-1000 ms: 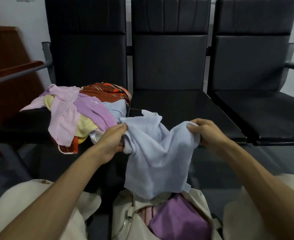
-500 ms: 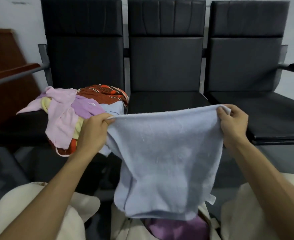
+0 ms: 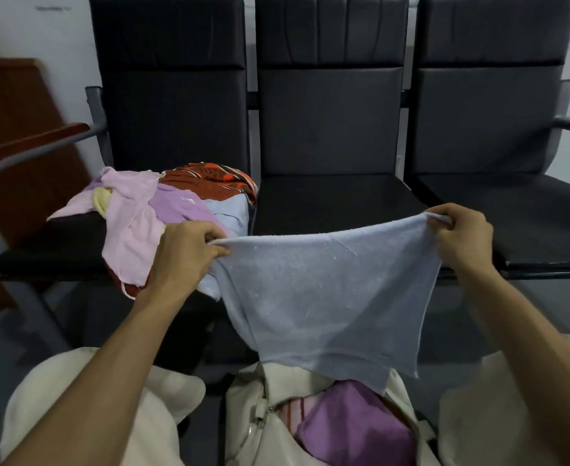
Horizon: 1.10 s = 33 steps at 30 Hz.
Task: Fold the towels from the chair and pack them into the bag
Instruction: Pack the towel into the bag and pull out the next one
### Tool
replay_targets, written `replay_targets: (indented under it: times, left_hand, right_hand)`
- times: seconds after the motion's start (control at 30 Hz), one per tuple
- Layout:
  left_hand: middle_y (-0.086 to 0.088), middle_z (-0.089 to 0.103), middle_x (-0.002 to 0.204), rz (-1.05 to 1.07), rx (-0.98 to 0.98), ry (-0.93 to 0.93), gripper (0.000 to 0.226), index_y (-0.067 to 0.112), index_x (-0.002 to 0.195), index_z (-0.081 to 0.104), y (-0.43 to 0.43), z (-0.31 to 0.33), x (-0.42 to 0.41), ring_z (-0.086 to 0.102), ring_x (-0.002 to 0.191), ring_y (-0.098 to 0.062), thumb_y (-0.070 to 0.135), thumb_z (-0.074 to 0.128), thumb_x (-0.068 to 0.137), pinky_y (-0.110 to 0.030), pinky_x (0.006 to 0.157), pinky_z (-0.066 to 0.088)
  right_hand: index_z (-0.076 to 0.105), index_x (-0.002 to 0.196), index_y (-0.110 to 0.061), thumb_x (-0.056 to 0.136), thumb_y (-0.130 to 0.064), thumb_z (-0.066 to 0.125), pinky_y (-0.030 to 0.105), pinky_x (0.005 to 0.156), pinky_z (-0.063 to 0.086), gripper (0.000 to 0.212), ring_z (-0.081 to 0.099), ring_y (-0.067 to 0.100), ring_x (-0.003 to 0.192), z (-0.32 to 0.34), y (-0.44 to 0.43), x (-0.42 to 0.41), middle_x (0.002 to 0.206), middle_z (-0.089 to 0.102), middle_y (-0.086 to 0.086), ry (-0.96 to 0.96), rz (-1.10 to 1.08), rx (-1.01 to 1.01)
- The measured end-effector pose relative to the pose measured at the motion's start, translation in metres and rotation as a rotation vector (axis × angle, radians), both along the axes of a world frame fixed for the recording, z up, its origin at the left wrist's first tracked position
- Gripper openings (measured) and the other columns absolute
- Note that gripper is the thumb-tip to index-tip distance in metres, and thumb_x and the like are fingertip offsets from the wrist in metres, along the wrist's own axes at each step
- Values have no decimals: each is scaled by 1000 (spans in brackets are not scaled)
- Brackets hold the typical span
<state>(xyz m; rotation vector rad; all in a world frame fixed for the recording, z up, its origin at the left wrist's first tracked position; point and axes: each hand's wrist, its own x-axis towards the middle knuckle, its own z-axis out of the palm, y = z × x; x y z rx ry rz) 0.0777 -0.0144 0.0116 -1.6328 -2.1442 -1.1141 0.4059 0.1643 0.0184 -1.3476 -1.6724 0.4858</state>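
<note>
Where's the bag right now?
Head view, bottom centre: the cream bag sits open on the near side of the middle chair, directly under the hanging light blue towel, with a purple towel inside it.

The left hand (image 3: 186, 260) and right hand (image 3: 461, 240) are bare. Back from the fingers, both wrists and forearms (image 3: 108, 364) are uncovered all the way to the lower edge, with no sleeve in sight. Further behind the fingers, beneath the forearms, both knees wear loose cream trousers (image 3: 34, 405) of soft, lightly creased cloth.
</note>
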Motion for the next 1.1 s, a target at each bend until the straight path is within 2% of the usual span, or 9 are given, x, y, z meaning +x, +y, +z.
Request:
replay_targets:
  times: [0.17,0.27,0.4,0.47,0.53,0.63,0.83,0.93,1.1]
  left_hand:
    - [-10,75,85,37,63,81,12,6,93,77,3,-3,-2,61,73,-16,10,73,82,-22,69,41]
    - [-14,72,91,50,80,117,14,3,97,75,6,-2,-2,64,82,-27,5,69,85,-26,74,42]
    - [-11,57,92,76,-2,37,16,1,94,65,13,-1,3,49,84,-22,13,55,96,-31,73,35]
    - [-10,54,90,85,-92,-10,21,5,93,59,14,-3,4,46,83,-23,18,44,101,-33,73,34]
    - [-11,54,84,93,-129,-45,24,7,96,58,12,-4,3,47,78,-28,19,39,103,-37,70,37]
    - [-16,61,87,94,-130,-47,23,5,99,62,12,-6,-1,48,77,-27,17,42,101,-35,69,37]
    - [-18,69,93,82,-124,-25,15,4,97,68,11,-6,-8,58,84,-31,13,56,95,-33,72,41]
    - [-12,71,93,57,-55,-33,13,4,96,71,10,-4,-4,57,81,-20,1,61,88,-26,72,39]
    - [-17,68,106,73,20,3,27,1,105,72,12,0,0,62,99,-32,-11,59,85,-25,85,40]
  right_hand:
    - [73,86,-15,86,-8,70,23,68,49,8,62,12,81,0,-1,3,84,68,2,-20,45,-6]
    - [72,87,-12,80,0,73,15,65,46,14,60,7,73,0,-1,2,80,67,1,-82,73,-3]
    - [73,110,-7,86,0,64,22,81,44,26,63,25,103,-7,2,-1,108,70,11,-347,152,-19]
    - [75,99,-9,90,-3,56,24,72,44,22,63,27,92,-8,4,-1,96,71,12,-437,215,-73]
    - [65,69,-16,92,-8,50,28,55,38,29,55,26,73,-7,5,-1,73,62,8,-512,242,-134]
    - [40,57,-12,94,-15,48,30,53,31,38,43,21,60,-4,4,0,61,46,5,-524,270,-186]
    - [64,70,-21,80,-10,66,27,61,41,15,58,17,73,4,4,6,71,62,-3,-642,341,-238]
    - [62,67,-26,68,-2,74,24,57,41,27,56,9,69,5,4,9,72,63,-6,-618,332,-269]
    - [52,62,-34,75,5,60,21,55,38,41,54,17,71,-1,0,-2,69,55,-9,-725,421,-220]
